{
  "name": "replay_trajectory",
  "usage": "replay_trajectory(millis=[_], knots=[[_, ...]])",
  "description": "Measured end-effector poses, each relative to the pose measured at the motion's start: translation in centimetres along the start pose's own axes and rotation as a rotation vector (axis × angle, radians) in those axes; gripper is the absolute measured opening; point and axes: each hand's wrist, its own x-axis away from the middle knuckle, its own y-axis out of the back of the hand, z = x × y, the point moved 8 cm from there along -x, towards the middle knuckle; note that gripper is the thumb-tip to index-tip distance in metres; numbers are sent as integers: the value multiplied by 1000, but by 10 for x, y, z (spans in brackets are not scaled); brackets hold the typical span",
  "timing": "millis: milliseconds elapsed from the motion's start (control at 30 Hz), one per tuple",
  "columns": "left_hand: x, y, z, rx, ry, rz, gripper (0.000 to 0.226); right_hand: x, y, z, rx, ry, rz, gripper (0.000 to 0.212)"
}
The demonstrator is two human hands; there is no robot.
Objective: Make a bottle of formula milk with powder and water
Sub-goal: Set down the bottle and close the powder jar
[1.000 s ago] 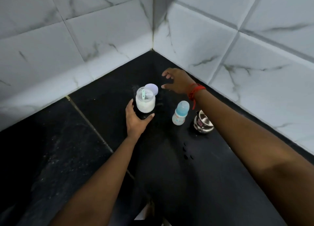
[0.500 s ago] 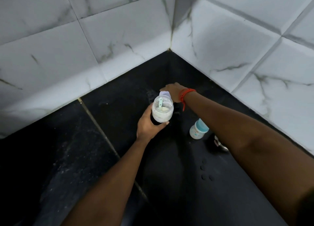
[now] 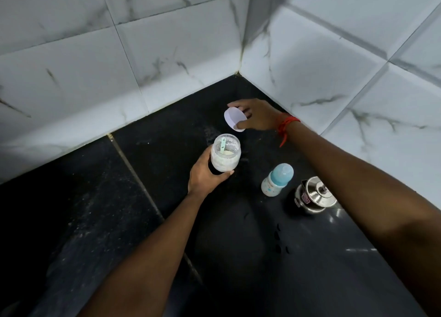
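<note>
My left hand (image 3: 205, 176) grips a clear jar of white formula powder (image 3: 225, 155) from below and lifts it off the black counter. The jar is uncapped, and a pale green scoop (image 3: 56, 147) stands in the powder. Behind it, my right hand (image 3: 259, 115) holds the jar's white lid (image 3: 235, 120), tilted so its hollow side faces me. A small baby bottle (image 3: 276, 179) with a blue cap stands upright to the right of the jar.
A small steel pot (image 3: 315, 195) with a lid sits right of the baby bottle, partly under my right forearm. White marble tile walls (image 3: 167, 54) meet in a corner behind the black counter (image 3: 238, 233). A few dark droplets (image 3: 280, 241) lie on the counter.
My left hand closed on the powder jar and raised it. My right hand picked up the lid from beside the jar and now holds it above the counter.
</note>
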Motion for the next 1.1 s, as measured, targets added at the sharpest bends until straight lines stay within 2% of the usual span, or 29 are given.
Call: replay_trajectory(millis=[133, 233, 600, 767, 833, 933, 1000, 1033, 1067, 1100], knots=[[2, 1, -4, 5, 5, 6, 97, 24, -11, 43, 127, 169, 206, 70], [2, 1, -3, 1, 30, 13, 101, 29, -33, 54, 224, 227, 267, 71], [3, 1, -3, -11, 31, 15, 101, 33, -58, 56, 281, 174, 322, 69], [1, 0, 1, -13, 39, 20, 102, 40, -50, 57, 350, 33, 264, 70], [1, 1, 0, -11, 36, 17, 101, 44, -39, 57, 488, -79, 165, 68], [1, 1, -2, -21, 30, 21, 102, 49, -14, 64, 693, -161, -4, 78], [1, 1, -3, -16, 26, 16, 101, 46, -11, 62, 631, -106, 3, 67], [1, 1, -3, -15, 29, 12, 100, 43, -16, 65, 553, -33, 61, 57], [1, 1, -2, -19, 36, 8, 101, 42, -23, 71, 496, 52, 151, 57], [1, 1, -1, -25, 44, 6, 102, 42, -32, 75, 476, 111, 253, 67]])
